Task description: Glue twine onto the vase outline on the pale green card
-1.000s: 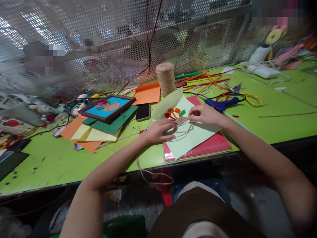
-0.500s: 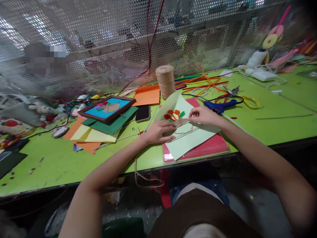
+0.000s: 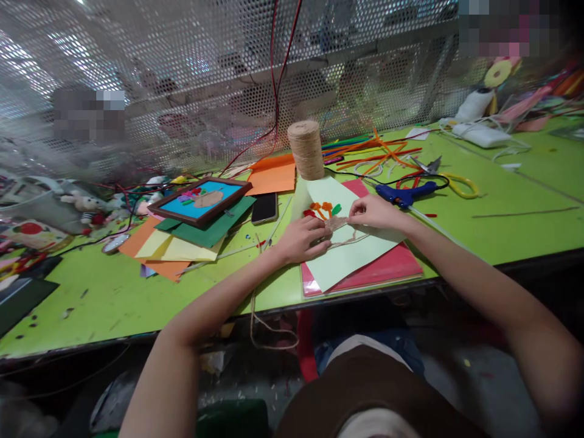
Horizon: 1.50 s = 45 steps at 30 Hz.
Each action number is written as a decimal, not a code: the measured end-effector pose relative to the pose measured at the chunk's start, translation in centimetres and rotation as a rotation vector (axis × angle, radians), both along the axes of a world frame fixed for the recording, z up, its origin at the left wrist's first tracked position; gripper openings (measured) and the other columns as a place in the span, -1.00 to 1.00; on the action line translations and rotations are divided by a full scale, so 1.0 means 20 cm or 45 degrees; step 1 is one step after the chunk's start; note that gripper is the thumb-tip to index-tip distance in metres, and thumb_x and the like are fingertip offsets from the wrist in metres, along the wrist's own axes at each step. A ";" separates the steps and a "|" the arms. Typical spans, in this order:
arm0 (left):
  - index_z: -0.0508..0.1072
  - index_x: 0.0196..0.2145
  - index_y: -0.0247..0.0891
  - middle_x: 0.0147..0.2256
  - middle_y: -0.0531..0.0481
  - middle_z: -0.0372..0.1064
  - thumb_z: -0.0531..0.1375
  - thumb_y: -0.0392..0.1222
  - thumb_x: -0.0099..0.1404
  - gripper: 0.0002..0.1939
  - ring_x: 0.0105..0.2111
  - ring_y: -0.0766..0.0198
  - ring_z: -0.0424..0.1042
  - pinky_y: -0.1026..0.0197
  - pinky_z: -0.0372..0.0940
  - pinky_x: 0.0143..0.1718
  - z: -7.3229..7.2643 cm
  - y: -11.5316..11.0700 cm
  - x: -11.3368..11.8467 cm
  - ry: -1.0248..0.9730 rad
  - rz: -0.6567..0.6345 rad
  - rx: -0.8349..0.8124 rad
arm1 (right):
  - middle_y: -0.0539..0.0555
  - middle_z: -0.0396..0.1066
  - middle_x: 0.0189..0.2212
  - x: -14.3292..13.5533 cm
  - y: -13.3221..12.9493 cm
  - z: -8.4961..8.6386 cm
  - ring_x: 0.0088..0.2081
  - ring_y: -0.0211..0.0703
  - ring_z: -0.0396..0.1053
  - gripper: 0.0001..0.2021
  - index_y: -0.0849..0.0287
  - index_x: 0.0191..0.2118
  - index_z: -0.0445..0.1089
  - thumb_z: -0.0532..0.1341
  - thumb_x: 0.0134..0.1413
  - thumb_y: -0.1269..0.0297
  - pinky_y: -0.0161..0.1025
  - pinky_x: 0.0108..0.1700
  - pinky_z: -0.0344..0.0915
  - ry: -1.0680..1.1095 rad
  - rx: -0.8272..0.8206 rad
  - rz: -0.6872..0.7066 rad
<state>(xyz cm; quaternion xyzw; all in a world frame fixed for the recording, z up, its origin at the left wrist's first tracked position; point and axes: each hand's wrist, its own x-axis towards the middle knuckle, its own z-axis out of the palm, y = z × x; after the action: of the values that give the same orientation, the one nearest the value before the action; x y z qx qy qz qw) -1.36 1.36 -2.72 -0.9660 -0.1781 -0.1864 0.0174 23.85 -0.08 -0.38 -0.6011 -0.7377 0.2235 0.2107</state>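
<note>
Head view: two bare hands at work just right of mid-frame, over a pale green sheet point(image 3: 342, 261) on the counter point(image 3: 114, 310).
Left hand point(image 3: 305, 239): open, lying palm down, thumb apart from the fingers; fingertips at the left end of a twine patch point(image 3: 336, 224).
Right hand point(image 3: 376, 213): fingers curled, tips at the patch's right end; can't tell if they grip a strand.
Twine patch: on the pale green sheet, between the two hands, loose strand just below it.
Flowers: orange flowers point(image 3: 325, 210) and a green leaf point(image 3: 336, 209) directly above the patch; red flower point(image 3: 309, 213) left of them.
Under the sheet: red pad point(image 3: 387, 267), showing at lower right.
Hanging twine point(image 3: 274, 347): loop below the counter's front edge, lower center.
Twine spool point(image 3: 305, 152): upright, upper center, behind the sheet.
Left of center: phone point(image 3: 264, 208), face up; beside it a framed flower picture point(image 3: 203, 201) on a green sheet point(image 3: 214, 230).
Right of center: blue glue gun point(image 3: 406, 194), near the right hand; scissors point(image 3: 431, 165) behind it.
Backdrop: perforated panel point(image 3: 205, 91) across the top.
</note>
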 end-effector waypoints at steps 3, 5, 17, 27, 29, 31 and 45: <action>0.51 -0.09 -0.22 -0.14 -0.10 0.47 -0.01 0.01 0.43 -0.62 -0.19 0.18 0.40 0.12 0.28 -0.16 0.02 0.00 0.02 0.035 0.018 0.029 | 0.06 0.54 -0.44 0.00 0.00 0.00 -0.39 -0.20 0.40 -0.81 0.22 -0.41 0.52 0.28 -0.06 0.18 -0.30 -0.39 0.16 -0.003 -0.004 -0.014; 0.51 -0.11 -0.24 -0.18 -0.10 0.46 -0.02 -0.01 0.43 -0.62 -0.19 0.17 0.38 0.11 0.28 -0.14 0.02 0.00 0.04 0.043 0.020 0.056 | 0.07 0.54 -0.43 0.00 0.00 0.00 -0.38 -0.20 0.40 -0.82 0.22 -0.41 0.52 0.28 -0.05 0.21 -0.30 -0.38 0.17 0.011 -0.011 -0.009; 0.49 -0.03 -0.20 -0.14 -0.13 0.41 -0.09 0.02 0.47 -0.57 -0.14 0.13 0.33 0.07 0.24 -0.10 0.00 0.02 0.05 0.072 0.026 0.066 | 0.07 0.53 -0.48 -0.01 0.01 0.00 -0.44 -0.22 0.36 -0.79 0.22 -0.42 0.54 0.31 -0.08 0.16 -0.30 -0.44 0.12 -0.030 -0.012 -0.046; 0.43 0.04 -0.29 -0.10 -0.20 0.39 -0.09 -0.01 0.47 -0.56 -0.11 0.10 0.32 0.04 0.25 -0.05 0.01 0.02 0.09 0.090 -0.027 0.039 | 0.05 0.52 -0.49 -0.01 0.02 -0.01 -0.44 -0.22 0.36 -0.79 0.20 -0.44 0.53 0.31 -0.12 0.14 -0.31 -0.45 0.10 -0.059 -0.037 -0.097; 0.45 0.02 -0.26 -0.10 -0.19 0.40 -0.08 0.00 0.47 -0.56 -0.11 0.10 0.33 0.04 0.24 -0.05 0.02 0.02 0.10 0.104 -0.027 0.036 | 0.04 0.52 -0.49 -0.01 0.02 0.00 -0.44 -0.23 0.36 -0.78 0.19 -0.44 0.54 0.31 -0.12 0.12 -0.31 -0.45 0.10 -0.081 -0.042 -0.099; 0.47 -0.02 -0.23 -0.12 -0.16 0.41 -0.09 0.00 0.47 -0.58 -0.11 0.10 0.34 0.05 0.23 -0.06 0.04 0.03 0.11 0.123 -0.017 0.024 | 0.05 0.52 -0.50 -0.01 0.02 0.01 -0.44 -0.22 0.36 -0.76 0.20 -0.43 0.53 0.31 -0.11 0.10 -0.31 -0.44 0.12 -0.089 -0.047 -0.093; 0.49 -0.05 -0.23 -0.20 -0.14 0.44 -0.03 0.04 0.46 -0.60 -0.17 0.12 0.33 0.09 0.19 -0.16 0.03 0.06 0.19 0.043 -0.038 0.006 | 0.06 0.53 -0.47 0.05 0.06 -0.02 -0.41 -0.21 0.38 -0.78 0.22 -0.40 0.55 0.26 -0.11 0.18 -0.32 -0.42 0.15 -0.068 -0.022 -0.006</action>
<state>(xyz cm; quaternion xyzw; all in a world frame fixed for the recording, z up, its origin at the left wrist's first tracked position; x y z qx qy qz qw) 2.46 2.49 -2.14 -0.9716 -0.1628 -0.1706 0.0200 24.76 1.06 -0.83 -0.6103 -0.7398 0.2133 0.1864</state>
